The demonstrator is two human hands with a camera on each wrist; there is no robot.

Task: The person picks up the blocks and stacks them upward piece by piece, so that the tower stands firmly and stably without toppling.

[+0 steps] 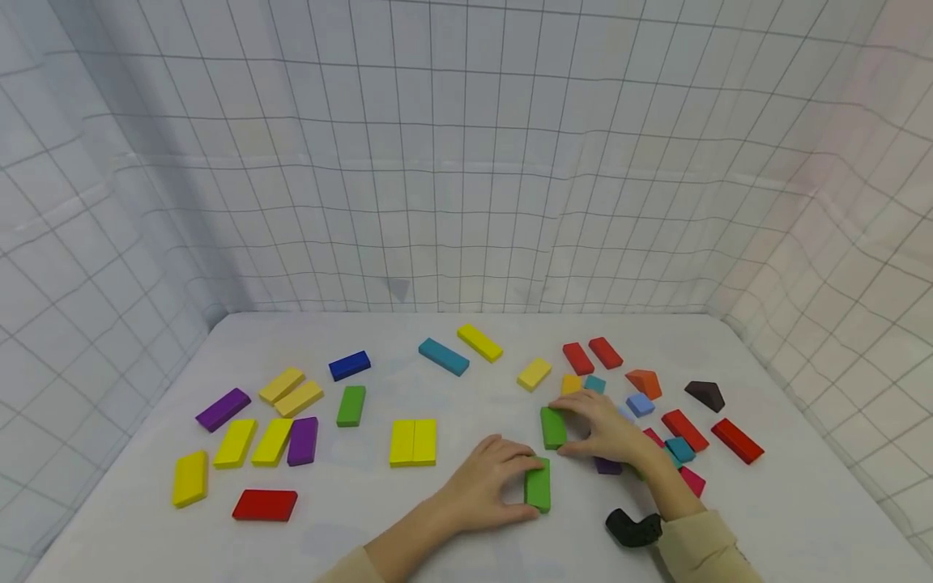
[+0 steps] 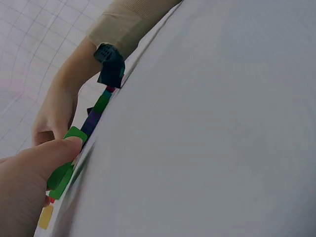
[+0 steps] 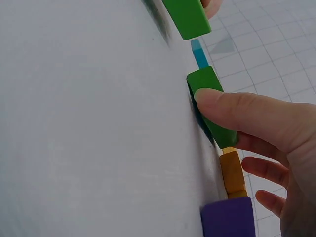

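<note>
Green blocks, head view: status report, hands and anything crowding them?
Left hand grips near green block. Right hand grips far green block. Blocks apart, both flat on table. Purple block under right hand.

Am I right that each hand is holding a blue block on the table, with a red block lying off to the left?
Not quite: the blocks are green, not blue. The head view shows the left hand gripping one green block and the right hand gripping another green block on the table. The red block does lie to the left.

The right hand (image 1: 608, 433) hides most of the purple block (image 1: 607, 466) beneath it.
</note>
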